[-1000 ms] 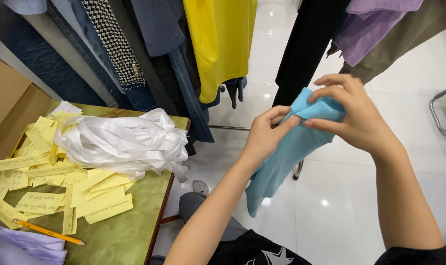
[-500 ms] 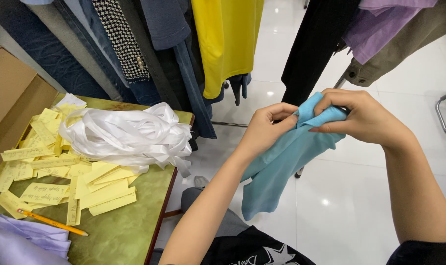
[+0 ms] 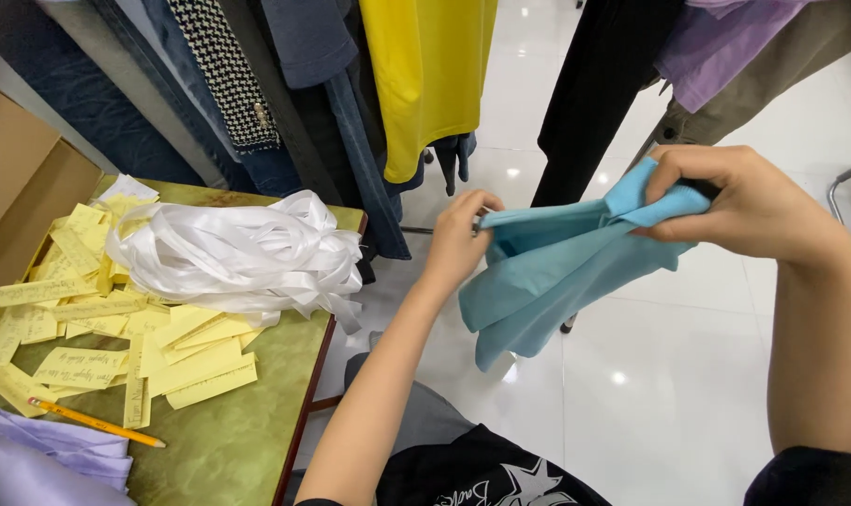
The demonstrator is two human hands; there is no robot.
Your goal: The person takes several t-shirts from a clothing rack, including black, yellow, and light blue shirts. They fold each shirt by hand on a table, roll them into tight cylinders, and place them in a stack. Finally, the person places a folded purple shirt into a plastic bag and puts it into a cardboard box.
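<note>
A: Right of the surface [image 3: 229,440], over the white floor [image 3: 669,375], what's held?
B: Blue cloth [image 3: 557,272], in the air between both hands, hanging down below them.
A: Left hand [image 3: 458,239]?
B: Fingers together, pinching the cloth's top edge at its left end.
A: Right hand [image 3: 744,201]?
B: Fingers clamped on a bunched corner of the cloth, at its upper right. Higher than the left hand.
A: Hands touching?
B: No, apart, cloth stretched between them.
A: On the surface?
B: Pile of white ribbon [image 3: 238,258] near the far edge. Yellow slips [image 3: 97,319] scattered left of and under the ribbon. Pencil [image 3: 93,424] near the front, just below the slips. Lilac cloth [image 3: 41,459] at the front left corner, beside the pencil. Cardboard box [image 3: 18,178] at the left edge.
A: Behind the cloth?
B: Hanging clothes: yellow shirt [image 3: 430,75] above the left hand, black garment [image 3: 599,84] right of it, purple one [image 3: 725,47] above the right hand.
</note>
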